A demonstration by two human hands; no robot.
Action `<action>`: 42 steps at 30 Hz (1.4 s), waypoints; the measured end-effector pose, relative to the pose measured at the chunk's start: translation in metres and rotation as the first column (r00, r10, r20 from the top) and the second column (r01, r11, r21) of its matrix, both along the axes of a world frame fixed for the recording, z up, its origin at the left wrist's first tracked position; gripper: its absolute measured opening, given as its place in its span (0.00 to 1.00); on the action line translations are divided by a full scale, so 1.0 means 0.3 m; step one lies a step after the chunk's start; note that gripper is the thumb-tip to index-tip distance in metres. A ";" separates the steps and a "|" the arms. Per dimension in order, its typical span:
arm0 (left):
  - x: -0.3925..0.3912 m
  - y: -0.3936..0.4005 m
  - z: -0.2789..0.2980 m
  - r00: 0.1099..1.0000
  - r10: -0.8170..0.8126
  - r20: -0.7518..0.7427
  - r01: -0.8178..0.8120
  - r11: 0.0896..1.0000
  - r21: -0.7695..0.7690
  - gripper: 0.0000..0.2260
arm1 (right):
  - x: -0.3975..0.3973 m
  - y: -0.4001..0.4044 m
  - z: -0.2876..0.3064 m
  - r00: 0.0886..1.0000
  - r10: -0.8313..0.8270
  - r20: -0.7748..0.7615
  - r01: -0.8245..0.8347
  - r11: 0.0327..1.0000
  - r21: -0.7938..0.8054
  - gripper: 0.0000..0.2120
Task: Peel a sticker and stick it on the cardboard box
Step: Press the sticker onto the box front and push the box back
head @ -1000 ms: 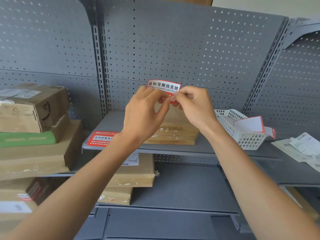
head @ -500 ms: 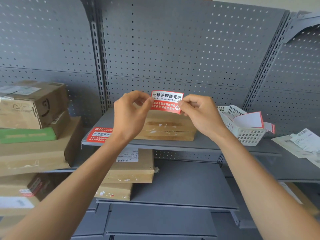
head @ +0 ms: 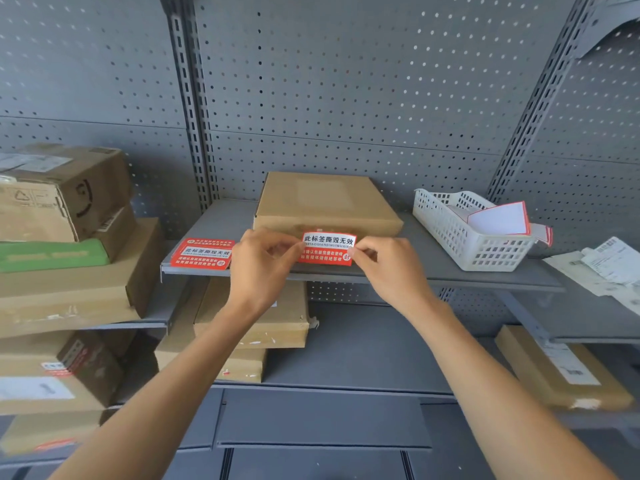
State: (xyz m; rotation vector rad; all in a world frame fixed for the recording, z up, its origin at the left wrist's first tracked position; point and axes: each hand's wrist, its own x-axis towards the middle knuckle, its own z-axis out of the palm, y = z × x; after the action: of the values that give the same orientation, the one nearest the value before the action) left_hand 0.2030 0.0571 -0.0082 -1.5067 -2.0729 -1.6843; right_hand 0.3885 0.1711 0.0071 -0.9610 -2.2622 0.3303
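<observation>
A flat brown cardboard box point(head: 327, 200) lies on the grey middle shelf point(head: 450, 271). In front of its near side I hold a red and white sticker point(head: 327, 249) stretched flat between both hands. My left hand point(head: 261, 266) pinches its left edge, and my right hand point(head: 388, 268) pinches its right edge. The sticker sits level with the box's front face; I cannot tell whether it touches the box. A stack of the same red stickers point(head: 204, 253) lies on the shelf to the left of my left hand.
A white plastic basket point(head: 464, 233) with white backing papers stands at the shelf's right. More cardboard boxes point(head: 65, 237) are stacked at the left and on lower shelves point(head: 263, 317). Loose paper labels point(head: 602, 268) lie at far right. Grey pegboard is behind.
Both hands have lowered the sticker from in front of the pegboard down to the box's front side. The sticker now faces me, held flat and level.
</observation>
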 end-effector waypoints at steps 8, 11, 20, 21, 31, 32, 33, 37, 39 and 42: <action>0.006 0.039 -0.051 0.997 0.073 -0.006 -0.074 0.996 -0.040 0.04 | -0.020 0.029 -0.049 0.999 -0.033 0.040 0.026 0.987 0.159 0.11; 0.019 0.052 -0.041 0.996 0.087 0.021 -0.086 0.996 -0.039 0.04 | -0.017 0.031 -0.053 0.999 -0.033 0.018 0.029 0.982 0.186 0.10; 0.031 0.080 -0.028 0.991 0.116 0.062 -0.113 0.992 -0.055 0.06 | -0.023 0.054 -0.043 0.998 -0.062 0.000 0.061 0.978 0.197 0.12; 0.030 0.082 -0.026 0.991 0.116 0.070 -0.112 0.992 -0.051 0.06 | -0.024 0.057 -0.042 0.998 -0.063 0.010 0.060 0.978 0.198 0.12; 0.024 0.090 -0.023 0.990 0.118 0.078 -0.114 0.992 -0.059 0.06 | -0.037 0.061 -0.045 0.995 -0.083 0.047 0.072 0.978 0.198 0.12; 0.024 0.092 -0.021 0.990 0.121 0.072 -0.116 0.991 -0.062 0.06 | -0.038 0.061 -0.045 0.995 -0.085 0.046 0.075 0.977 0.197 0.12; 0.025 0.093 -0.021 0.990 0.122 0.069 -0.118 0.991 -0.065 0.06 | -0.038 0.060 -0.047 0.995 -0.089 0.048 0.078 0.977 0.198 0.12; 0.026 0.094 -0.018 0.991 0.124 0.054 -0.120 0.990 -0.076 0.07 | -0.040 0.054 -0.043 0.993 -0.107 0.058 0.094 0.977 0.193 0.12; 0.027 0.094 -0.017 0.991 0.128 0.046 -0.124 0.989 -0.081 0.07 | -0.044 0.048 -0.037 0.991 -0.121 0.061 0.107 0.975 0.196 0.12; 0.029 0.095 -0.016 0.990 0.133 0.038 -0.130 0.988 -0.082 0.07 | -0.051 0.041 -0.030 0.989 -0.137 0.048 0.125 0.973 0.196 0.12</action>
State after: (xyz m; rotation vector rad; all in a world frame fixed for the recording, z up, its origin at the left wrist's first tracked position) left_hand 0.2117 0.0855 -0.0129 -1.3314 -2.2319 -1.6198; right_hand 0.3731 0.1833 -0.0020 -1.0239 -2.2243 0.0236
